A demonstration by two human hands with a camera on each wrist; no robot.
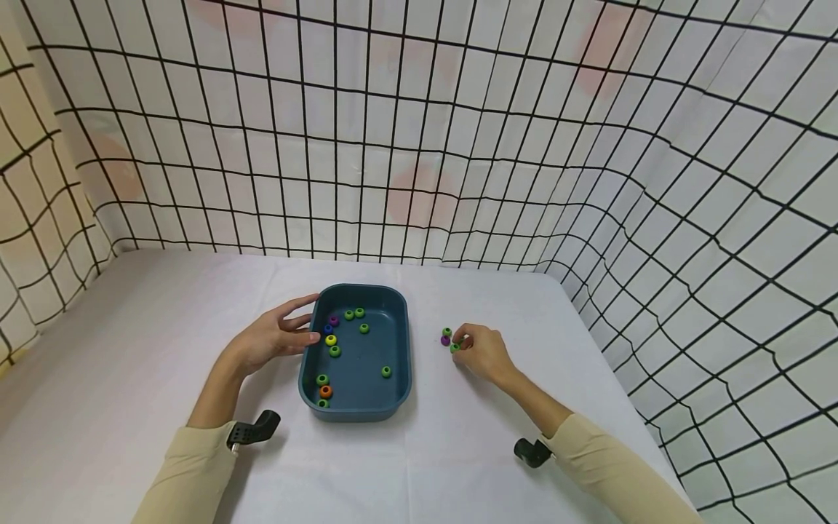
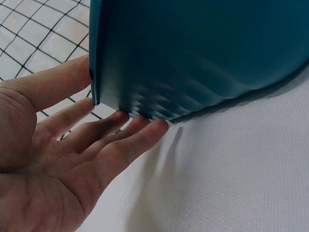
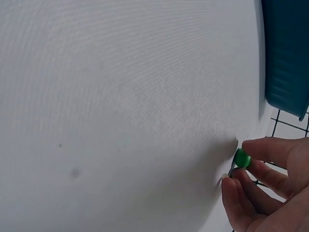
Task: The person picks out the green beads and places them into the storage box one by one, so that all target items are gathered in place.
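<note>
In the head view a dark blue-teal plastic tray [image 1: 356, 415] holds several round beads along its left side and back, among them a yellow bead [image 1: 331, 340], an orange bead [image 1: 326, 392] and a blue bead [image 1: 329, 330]. My left hand [image 1: 268, 338] holds the tray's left side, thumb over the rim and the other fingertips against the outer wall. Right of the tray, my right hand [image 1: 483, 353] pinches a green bead [image 3: 242, 158] at the tabletop. Beside those fingertips lie a purple bead [image 1: 445, 340] and another green bead [image 1: 447, 332].
White cloth [image 1: 458, 466] covers the table. A black wire grid [image 1: 366, 156] backed with white sheeting stands behind it and along both sides. Dark wrist-camera mounts [image 1: 255, 428] stick out from both sleeves near the table surface.
</note>
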